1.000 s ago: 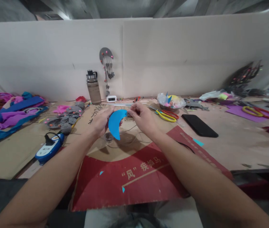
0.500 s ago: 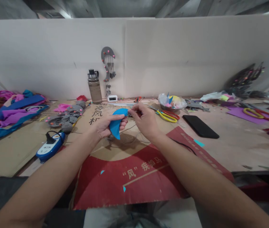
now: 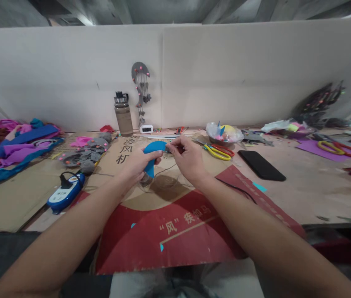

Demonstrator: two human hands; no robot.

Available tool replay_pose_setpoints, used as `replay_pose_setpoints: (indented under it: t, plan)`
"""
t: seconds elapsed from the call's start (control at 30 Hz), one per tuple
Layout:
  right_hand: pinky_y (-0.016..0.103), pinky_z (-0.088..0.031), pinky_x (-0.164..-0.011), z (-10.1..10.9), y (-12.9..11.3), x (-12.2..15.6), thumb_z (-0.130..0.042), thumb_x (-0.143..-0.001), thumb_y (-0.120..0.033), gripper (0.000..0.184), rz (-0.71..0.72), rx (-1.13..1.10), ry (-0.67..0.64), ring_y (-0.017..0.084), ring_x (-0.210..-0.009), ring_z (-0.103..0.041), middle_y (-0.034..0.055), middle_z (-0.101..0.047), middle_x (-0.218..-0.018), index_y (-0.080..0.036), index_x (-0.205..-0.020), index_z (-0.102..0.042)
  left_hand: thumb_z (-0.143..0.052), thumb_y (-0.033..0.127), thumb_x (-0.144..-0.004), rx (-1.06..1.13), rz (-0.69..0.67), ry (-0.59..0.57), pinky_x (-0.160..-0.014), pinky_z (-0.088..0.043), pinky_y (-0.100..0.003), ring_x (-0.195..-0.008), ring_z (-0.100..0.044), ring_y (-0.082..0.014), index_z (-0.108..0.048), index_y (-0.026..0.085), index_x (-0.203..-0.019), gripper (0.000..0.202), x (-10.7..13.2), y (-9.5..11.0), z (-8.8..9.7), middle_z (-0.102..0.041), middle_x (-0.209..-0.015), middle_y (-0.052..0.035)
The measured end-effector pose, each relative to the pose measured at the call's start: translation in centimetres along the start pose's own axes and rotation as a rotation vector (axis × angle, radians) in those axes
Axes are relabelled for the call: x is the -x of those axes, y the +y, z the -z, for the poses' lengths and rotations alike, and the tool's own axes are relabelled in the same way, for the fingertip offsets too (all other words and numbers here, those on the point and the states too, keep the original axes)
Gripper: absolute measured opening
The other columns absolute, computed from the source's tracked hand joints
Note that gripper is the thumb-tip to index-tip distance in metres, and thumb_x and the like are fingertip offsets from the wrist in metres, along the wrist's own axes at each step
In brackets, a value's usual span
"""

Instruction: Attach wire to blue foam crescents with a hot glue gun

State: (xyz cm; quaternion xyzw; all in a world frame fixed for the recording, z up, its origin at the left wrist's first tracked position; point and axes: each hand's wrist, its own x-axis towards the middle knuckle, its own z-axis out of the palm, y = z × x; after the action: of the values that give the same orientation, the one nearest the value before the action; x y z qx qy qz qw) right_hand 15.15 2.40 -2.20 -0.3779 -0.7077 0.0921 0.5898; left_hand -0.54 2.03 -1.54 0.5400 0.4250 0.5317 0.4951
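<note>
My left hand (image 3: 140,162) grips a blue crescent-shaped piece of felt (image 3: 154,146) between thumb and fingers, above a cardboard sheet (image 3: 150,200). Its curved upper edge faces away from me and one point hangs down below the fingers. My right hand (image 3: 189,157) is closed in a pinch at the crescent's right tip. What lies between those fingertips is too small to make out. Below the hands, a thin thread (image 3: 165,170) trails in loops over the cardboard, near a small clear round object (image 3: 146,180) partly hidden by my left hand.
Yellow-and-red-handled scissors (image 3: 217,153), a bowl of scraps (image 3: 225,134) and a black phone (image 3: 261,165) lie to the right. A power strip (image 3: 65,193), grey felt pieces (image 3: 88,153) and coloured cloth (image 3: 20,145) are left. A bottle (image 3: 123,116) stands behind.
The blue crescent has tilted and shifted slightly left and up, and my left fingers now cover more of its lower part. My right hand stays pinched at its tip.
</note>
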Motion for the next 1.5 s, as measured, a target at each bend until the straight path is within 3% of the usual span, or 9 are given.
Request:
replay_pose_setpoints:
  t: [0.17, 0.23, 0.27, 0.37, 0.43, 0.6, 0.8, 1.3, 1.5]
  plan:
    - [0.025, -0.034, -0.057, 0.0, 1.1, -0.7, -0.057, -0.081, -0.031, 0.016, -0.166, -0.041, 0.127, 0.009, -0.057, -0.044, -0.0028, -0.053, -0.063, -0.019, -0.071, -0.053, -0.072, 0.031, -0.069, -0.275, -0.621, 0.465, -0.062, -0.043, -0.022, -0.067, -0.053, -0.0088, -0.062, 0.017, -0.088, 0.026, 1.1, 1.6, 0.4, -0.06, -0.078, -0.001]
    - [0.025, -0.036, -0.058, -0.2, 1.7, -1.0, -0.058, -0.079, -0.031, 0.017, -0.245, -0.083, 0.17, 0.01, -0.058, -0.045, -0.0023, -0.054, -0.064, -0.018, -0.07, -0.053, -0.069, 0.033, -0.072, -0.396, -0.716, 0.417, -0.06, -0.041, -0.021, -0.063, -0.05, -0.0084, -0.063, 0.016, -0.076, 0.018, 2.3, 1.8, -0.4, -0.059, -0.071, -0.0002]
    - [0.025, -0.037, -0.059, -0.3, 1.8, -1.1, -0.058, -0.079, -0.031, 0.017, -0.273, -0.101, 0.188, 0.01, -0.059, -0.046, -0.0021, -0.054, -0.064, -0.018, -0.069, -0.053, -0.068, 0.034, -0.073, -0.44, -0.691, 0.302, -0.059, -0.04, -0.022, -0.061, -0.05, -0.0084, -0.063, 0.016, -0.074, 0.018, 2.8, 1.7, -1.0, -0.06, -0.069, -0.0002]
    - [0.026, -0.039, -0.062, -0.7, 1.8, -1.1, -0.058, -0.077, -0.034, 0.019, -0.309, -0.135, 0.23, 0.01, -0.06, -0.048, -0.0016, -0.055, -0.065, -0.018, -0.069, -0.053, -0.061, 0.037, -0.078, -0.443, -0.387, -0.071, -0.054, -0.04, -0.022, -0.056, -0.051, -0.0092, -0.066, 0.017, -0.076, 0.021, 3.5, 0.6, -2.8, -0.061, -0.064, -0.0005]
    - [0.026, -0.039, -0.061, -1.1, 1.3, -1.0, -0.057, -0.077, -0.036, 0.021, -0.315, -0.16, 0.239, 0.01, -0.059, -0.048, -0.0016, -0.056, -0.065, -0.018, -0.069, -0.053, -0.06, 0.038, -0.079, -0.322, -0.209, -0.146, -0.053, -0.041, -0.023, -0.054, -0.052, -0.0095, -0.067, 0.016, -0.083, 0.023, 3.1, -0.2, -3.5, -0.063, -0.067, -0.0017]
    - [0.025, -0.04, -0.059, -2.1, 0.1, -0.3, -0.056, -0.079, -0.039, 0.023, -0.29, -0.241, 0.199, 0.011, -0.06, -0.05, -0.0007, -0.058, -0.067, -0.018, -0.071, -0.054, -0.069, 0.034, -0.071, 0.129, -0.106, -0.01, -0.051, -0.04, -0.02, -0.059, -0.055, -0.0077, -0.064, 0.014, -0.087, 0.026, 1.3, -1.0, -3.3, -0.063, -0.078, -0.0029]
    - [0.024, -0.04, -0.06, -2.8, -0.6, 0.4, -0.055, -0.081, -0.039, 0.022, -0.23, -0.223, 0.133, 0.011, -0.06, -0.051, -0.0004, -0.061, -0.069, -0.019, -0.073, -0.057, -0.075, 0.028, -0.065, 0.335, -0.089, 0.099, -0.04, -0.033, -0.016, -0.049, -0.05, -0.0044, -0.059, 0.014, -0.074, 0.024, 0.6, -1.2, -2.6, -0.055, -0.065, 0.0029]
    - [0.025, -0.039, -0.06, -3.3, -0.3, 0.7, -0.057, -0.079, -0.041, 0.024, -0.25, -0.241, 0.072, 0.011, -0.06, -0.05, 0.0001, -0.062, -0.071, -0.018, -0.075, -0.06, -0.073, 0.017, -0.064, 0.43, -0.102, 0.186, -0.035, -0.027, -0.012, -0.054, -0.055, -0.0042, -0.058, 0.014, -0.076, 0.019, 0.6, -0.4, -2.1, -0.059, -0.069, 0.0011]
    - [0.026, -0.039, -0.062, -2.3, -0.1, 0.6, -0.054, -0.082, -0.04, 0.024, -0.211, -0.189, -0.003, 0.012, -0.065, -0.049, 0.0018, -0.062, -0.076, -0.018, -0.079, -0.062, -0.067, 0.017, -0.07, 0.342, -0.124, 0.165, -0.04, -0.036, -0.014, -0.061, -0.062, -0.0091, -0.054, 0.015, -0.075, 0.015, 0.4, 0.2, -1.2, -0.065, -0.075, -0.0034]
